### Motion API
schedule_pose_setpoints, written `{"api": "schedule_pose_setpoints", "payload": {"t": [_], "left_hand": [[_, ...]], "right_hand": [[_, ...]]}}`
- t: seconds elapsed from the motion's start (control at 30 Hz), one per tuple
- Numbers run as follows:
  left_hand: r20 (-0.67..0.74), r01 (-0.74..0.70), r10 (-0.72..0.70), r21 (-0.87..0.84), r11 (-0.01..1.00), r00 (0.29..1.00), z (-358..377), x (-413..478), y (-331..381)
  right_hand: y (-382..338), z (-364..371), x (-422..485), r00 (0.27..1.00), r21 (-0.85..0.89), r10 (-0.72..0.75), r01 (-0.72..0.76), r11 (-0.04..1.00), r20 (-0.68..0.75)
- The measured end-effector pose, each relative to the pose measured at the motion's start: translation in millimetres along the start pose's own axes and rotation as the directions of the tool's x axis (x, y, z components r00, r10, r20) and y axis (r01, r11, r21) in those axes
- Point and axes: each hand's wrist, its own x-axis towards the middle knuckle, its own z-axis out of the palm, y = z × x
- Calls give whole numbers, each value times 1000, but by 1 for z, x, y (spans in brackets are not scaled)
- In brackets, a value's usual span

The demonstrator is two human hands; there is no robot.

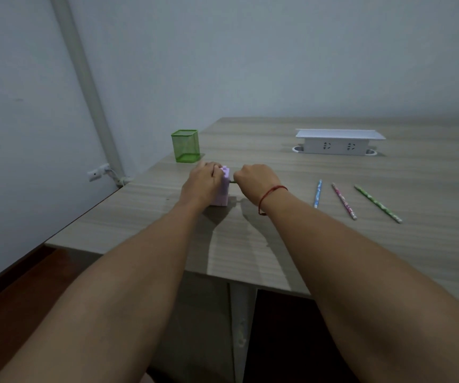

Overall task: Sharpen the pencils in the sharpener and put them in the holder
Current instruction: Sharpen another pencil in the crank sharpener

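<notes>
1. My left hand point(205, 179) is clamped over the pale purple sharpener point(222, 189), which stands near the surface's point(278, 239) left edge.
2. My right hand point(256, 181) is closed on a green pencil point(233, 181), long axis level, tip pointing left into the sharpener.
3. The green mesh holder point(185, 145) stands at the far left corner.
4. Three pencils point(344, 200) lie to the right, running near-to-far.

Dim, flat bluish light, soft shadows under the forearms, wide-angle bending at the edges.
</notes>
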Motion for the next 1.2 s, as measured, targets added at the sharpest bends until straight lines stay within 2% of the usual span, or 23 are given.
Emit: {"api": "schedule_pose_setpoints", "payload": {"t": [0.4, 0.53, 0.7, 0.93, 1.03, 1.2], "left_hand": [[48, 4, -2, -44, 999, 999, -2, -6, 2], [60, 37, -34, -48, 998, 998, -5, -7, 3], [-18, 88, -89, -20, 996, 996, 8, -7, 19], [-60, 71, -74, -54, 996, 995, 12, -23, 34], [-71, 60, -64, -58, 997, 995, 13, -30, 42], [-69, 25, -28, -43, 999, 997, 18, -35, 51]], "right_hand": [[-2, -14, -8, 998, 13, 56, -56, 998, -24], [34, -11, -31, 989, 17, 146, -146, 989, 7], [70, -7, -58, 961, 76, 272, -274, 959, 44], [61, -4, -52, 947, 175, 322, -321, 931, 23], [57, -1, -51, 922, 274, 384, -382, 883, 51], [49, 18, -52, 857, 437, 489, -508, 743, 164]]}}
